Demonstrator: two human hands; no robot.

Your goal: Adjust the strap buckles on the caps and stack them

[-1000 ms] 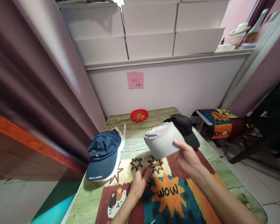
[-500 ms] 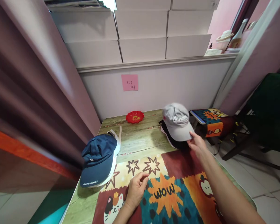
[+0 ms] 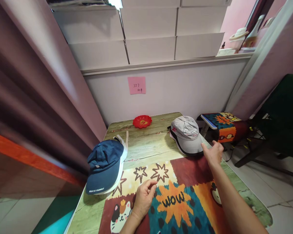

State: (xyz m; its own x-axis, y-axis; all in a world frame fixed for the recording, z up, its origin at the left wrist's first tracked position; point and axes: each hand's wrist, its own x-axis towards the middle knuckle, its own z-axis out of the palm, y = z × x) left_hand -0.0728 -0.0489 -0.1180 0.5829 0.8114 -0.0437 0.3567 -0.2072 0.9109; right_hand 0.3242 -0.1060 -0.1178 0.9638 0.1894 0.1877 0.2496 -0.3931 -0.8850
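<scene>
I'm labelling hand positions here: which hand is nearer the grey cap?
Right. The right hand is at the grey cap, beside its brim; contact is unclear. The left hand is farther off, over the patterned mat, left of the cap and closer to the camera.

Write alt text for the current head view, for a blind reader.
A person's open right hand is beside a grey cap stacked on a black cap, at the right of a table. The left hand is loosely curled over a patterned mat, with a blue cap at left and a red dish near the far edge.
</scene>
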